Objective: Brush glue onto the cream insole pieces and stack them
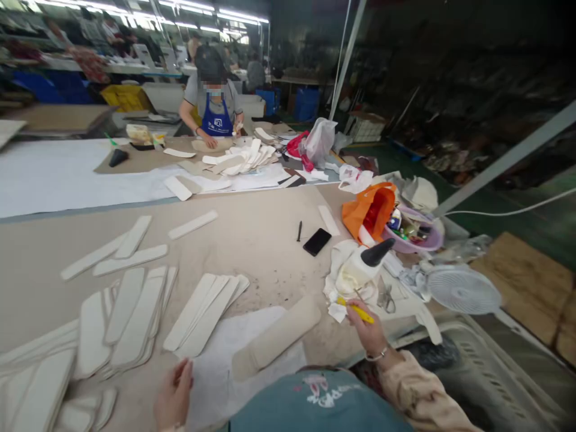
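The two hands are well apart at the near edge of the bench [274, 240]. The right hand [366, 327], near the bench's near right corner, is closed around a yellow-handled tool [357, 310], whose far end reaches toward crumpled white scraps; its tip is too blurred to identify. The left hand [174, 393] is loosely curled with the fingers unclenched, beside the left side of a white paper sheet [213, 375]; whether it touches the sheet I cannot tell.

On that sheet, between the hands, a beige round-ended panel [279, 336] lies at a slant, its upper end toward the right edge. Just beyond the left hand, white round-ended strips [202, 315] are fanned out and overlapping; more strips lie in stacks farther left.

Toward the right edge, a white container [357, 270] with a black cone [377, 252] rests tilted on a crumpled white cloth [335, 273], with scissors [387, 300] just beside. A black phone [317, 242] lies beyond, toward the far edge. An orange bag [369, 210] stands at the right edge, touching a purple basin [423, 243]. Across the bench, a co-worker in a blue apron [217, 118] handles a beige piece [211, 144].
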A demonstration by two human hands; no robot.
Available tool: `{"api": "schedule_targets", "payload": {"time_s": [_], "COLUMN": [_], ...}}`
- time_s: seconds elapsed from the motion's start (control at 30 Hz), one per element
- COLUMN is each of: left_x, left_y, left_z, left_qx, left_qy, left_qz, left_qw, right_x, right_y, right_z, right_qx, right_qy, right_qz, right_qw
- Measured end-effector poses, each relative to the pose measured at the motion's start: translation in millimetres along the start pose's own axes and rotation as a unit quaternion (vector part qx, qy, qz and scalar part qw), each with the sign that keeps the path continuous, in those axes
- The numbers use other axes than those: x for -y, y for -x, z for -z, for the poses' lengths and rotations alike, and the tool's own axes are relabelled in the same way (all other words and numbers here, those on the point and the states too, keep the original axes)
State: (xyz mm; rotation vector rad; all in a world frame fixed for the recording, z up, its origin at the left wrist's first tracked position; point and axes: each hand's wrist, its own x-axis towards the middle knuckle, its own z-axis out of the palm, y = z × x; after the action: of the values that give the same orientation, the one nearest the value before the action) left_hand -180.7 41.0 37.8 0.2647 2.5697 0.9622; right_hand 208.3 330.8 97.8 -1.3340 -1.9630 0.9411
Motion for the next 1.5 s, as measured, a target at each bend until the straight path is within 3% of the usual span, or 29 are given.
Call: {"api": "schedule_targets", "payload": {"time_s": [0.1, 0.2, 0.33, 0.47, 0.67, 1.0, 1.33, 1.5], "left_x": [0.7, -11.9, -32.5, -44.8, -55.9, -60.6, -77.2, -74.2], "left_y": [34.1, 54.7, 63.9, 66.5, 70.9, 79.3, 84.1, 81.2], "left_z": [-39.4, -65.8, -79.6, -84.0, -87.3, -86.7, -94.6, -100.1], "left_qx": [0.121, 0.159, 0.167, 0.181, 0.210, 0.198, 0.218, 0.211], "left_qy": [0.041, -0.009, -0.092, -0.172, -0.245, -0.240, -0.246, -0.215], "left_qz": [-0.039, -0.148, -0.283, -0.319, -0.310, -0.292, -0.162, -0.104], "left_qw": [0.991, 0.976, 0.940, 0.914, 0.894, 0.905, 0.930, 0.948], "right_x": [-13.2, -25.3, -38.6, -51.6, -59.8, -64.9, -76.1, -79.5], "right_y": [-22.9, -47.8, -70.1, -80.9, -87.2, -69.1, -53.5, -51.8], "right_z": [24.8, 43.4, 49.5, 43.0, 39.2, 58.2, 57.3, 52.4], "right_qx": [-0.047, -0.035, -0.003, 0.021, 0.049, 0.037, 0.056, -0.002], "right_qy": [0.051, 0.121, 0.157, 0.184, 0.185, 0.140, 0.126, 0.093], "right_qz": [-0.057, -0.065, -0.070, -0.065, -0.061, -0.026, 0.094, 0.040], "right_qw": [0.996, 0.990, 0.985, 0.981, 0.980, 0.989, 0.986, 0.995]}}
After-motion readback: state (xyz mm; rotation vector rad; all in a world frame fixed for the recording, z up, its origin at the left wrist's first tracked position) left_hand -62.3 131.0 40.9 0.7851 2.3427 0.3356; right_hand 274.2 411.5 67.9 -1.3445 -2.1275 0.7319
